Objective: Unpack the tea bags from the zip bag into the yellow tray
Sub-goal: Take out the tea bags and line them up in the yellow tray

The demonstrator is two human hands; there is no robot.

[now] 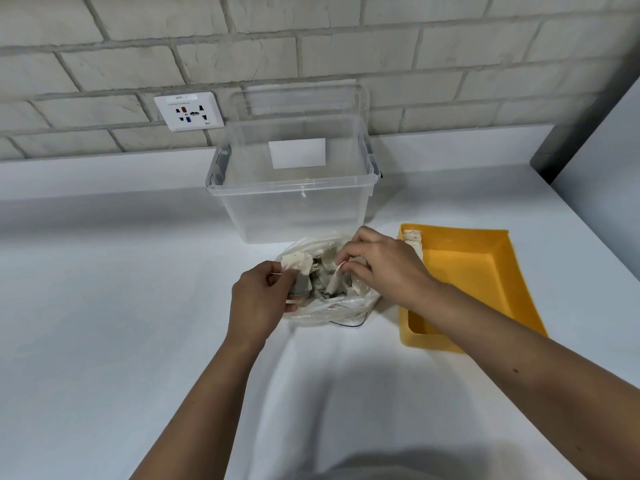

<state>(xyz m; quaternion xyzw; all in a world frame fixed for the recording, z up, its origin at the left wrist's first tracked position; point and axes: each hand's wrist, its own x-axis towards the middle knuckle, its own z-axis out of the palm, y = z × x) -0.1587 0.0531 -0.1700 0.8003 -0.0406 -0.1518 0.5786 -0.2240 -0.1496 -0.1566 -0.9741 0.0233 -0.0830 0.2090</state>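
A clear zip bag lies open on the white table, with several pale tea bags and grey tags inside. My left hand grips the bag's left edge together with one tea bag and its grey tag. Reaching into the bag from the right, my right hand pinches another tea bag between thumb and fingers. Just right of the bag sits the yellow tray. One tea bag lies in its far left corner.
A clear plastic storage bin stands right behind the zip bag, against the grey brick wall. A wall socket is at the upper left. The table's right edge runs diagonally past the tray.
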